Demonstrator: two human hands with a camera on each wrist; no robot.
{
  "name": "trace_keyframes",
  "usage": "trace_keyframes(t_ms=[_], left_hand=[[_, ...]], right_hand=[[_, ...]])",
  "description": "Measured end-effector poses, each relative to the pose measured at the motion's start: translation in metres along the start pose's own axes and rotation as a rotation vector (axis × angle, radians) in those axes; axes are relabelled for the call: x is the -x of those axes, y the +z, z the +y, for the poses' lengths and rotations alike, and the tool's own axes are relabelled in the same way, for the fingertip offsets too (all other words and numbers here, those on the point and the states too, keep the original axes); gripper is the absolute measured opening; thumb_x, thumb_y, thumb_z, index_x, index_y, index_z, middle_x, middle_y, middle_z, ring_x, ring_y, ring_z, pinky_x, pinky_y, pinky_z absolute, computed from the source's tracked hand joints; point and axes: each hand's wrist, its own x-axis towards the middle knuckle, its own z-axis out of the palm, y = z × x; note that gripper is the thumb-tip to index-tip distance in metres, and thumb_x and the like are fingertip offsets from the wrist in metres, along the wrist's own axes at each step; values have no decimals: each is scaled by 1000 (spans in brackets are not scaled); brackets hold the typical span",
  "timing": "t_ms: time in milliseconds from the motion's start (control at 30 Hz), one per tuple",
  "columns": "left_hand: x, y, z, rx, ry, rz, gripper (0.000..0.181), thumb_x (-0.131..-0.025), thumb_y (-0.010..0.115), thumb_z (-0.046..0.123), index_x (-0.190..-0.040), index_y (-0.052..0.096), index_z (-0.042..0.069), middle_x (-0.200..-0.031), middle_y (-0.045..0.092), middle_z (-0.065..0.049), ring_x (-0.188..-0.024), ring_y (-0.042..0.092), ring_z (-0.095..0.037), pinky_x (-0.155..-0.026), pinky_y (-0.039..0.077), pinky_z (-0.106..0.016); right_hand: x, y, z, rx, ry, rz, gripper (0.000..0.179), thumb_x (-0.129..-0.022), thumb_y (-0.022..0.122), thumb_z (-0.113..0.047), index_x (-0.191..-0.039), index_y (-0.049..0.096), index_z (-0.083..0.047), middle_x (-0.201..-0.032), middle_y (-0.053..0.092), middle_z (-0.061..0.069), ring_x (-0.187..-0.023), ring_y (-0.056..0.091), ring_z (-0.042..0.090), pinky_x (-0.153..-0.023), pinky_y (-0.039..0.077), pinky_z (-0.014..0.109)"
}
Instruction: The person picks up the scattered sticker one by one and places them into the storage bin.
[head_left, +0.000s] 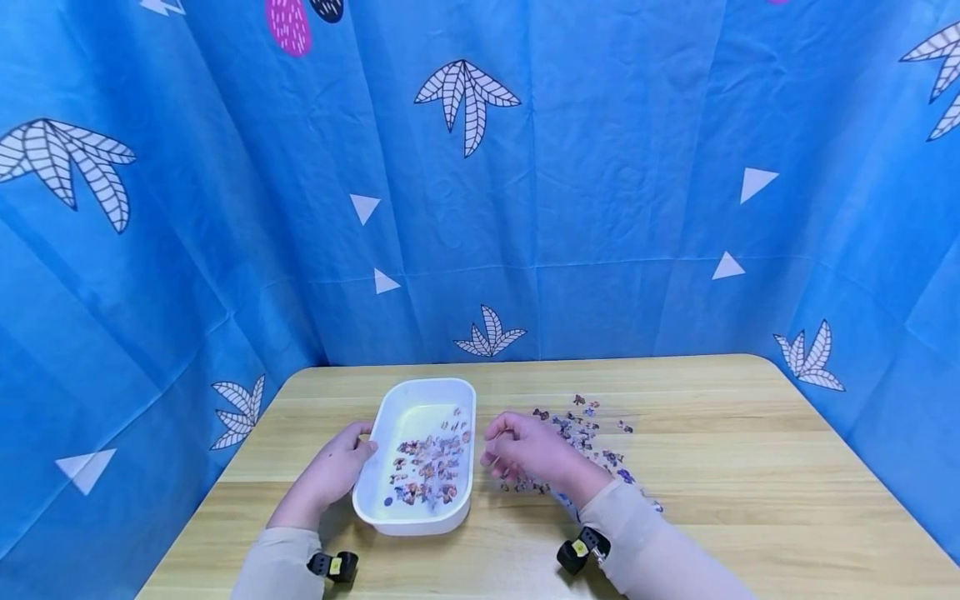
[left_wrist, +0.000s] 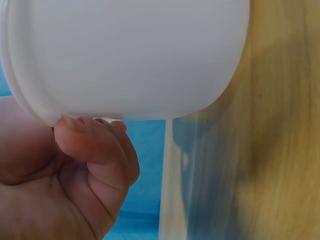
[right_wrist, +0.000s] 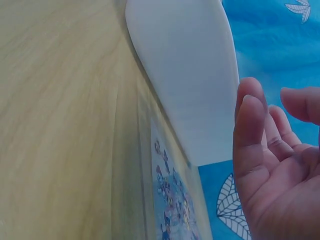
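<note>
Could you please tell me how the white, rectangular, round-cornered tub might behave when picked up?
The white, round-cornered tub is probably light and fairly stiff, given its thin-looking, unbuckled walls. Held at one side by the left hand, it may tip, and the loose, multicoloured jigsaw-like pieces inside would likely slide.

On table (head_left: 712,467), L of ctr: tub (head_left: 423,384). In tub, mostly twd near end: puzzle pcs (head_left: 429,471). At tub's L side, on rim: L hand (head_left: 337,462). Just R of tub, nr loose pcs (head_left: 577,433): R hand (head_left: 532,450). Loose pcs also R of tub, partly beyond R hand. Behind table & along both sides: curtain (head_left: 600,167).
</note>
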Motion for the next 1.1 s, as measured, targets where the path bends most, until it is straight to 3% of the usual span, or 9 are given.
trace_keyframes(t_ms=[333,633,833,1100], left_hand=[[-2,0,0,-20,13,10,42,-110,40,22,-148,43,4,-112,62,-11,-94,63,-21,-86,50,-45],[-2,0,-1,-16,17,9,42,-110,40,21,-148,43,5,-109,61,-11,-91,63,-22,-81,51,-42],[-3,0,-2,0,6,11,42,-110,41,22,-148,43,5,-104,62,-12,-85,64,-22,-71,52,-37],[-2,0,-2,-3,6,11,42,-110,41,23,-149,42,6,-105,62,-11,-85,64,-22,-71,52,-37]], right_hand=[[-1,-4,0,82,-28,-21,27,-99,63,-23,-118,60,-3,-101,70,14,-88,68,32,-73,57,46],[1,-20,-6,174,-24,9,19,-100,63,-27,-113,62,-14,-100,71,10,-89,67,27,-76,55,48],[2,-30,-8,174,-30,35,20,-100,63,-26,-114,62,-13,-99,70,10,-88,66,27,-74,54,45],[3,-41,-9,165,-39,64,19,-102,60,-24,-115,61,-10,-102,68,14,-91,65,35,-76,53,50]])
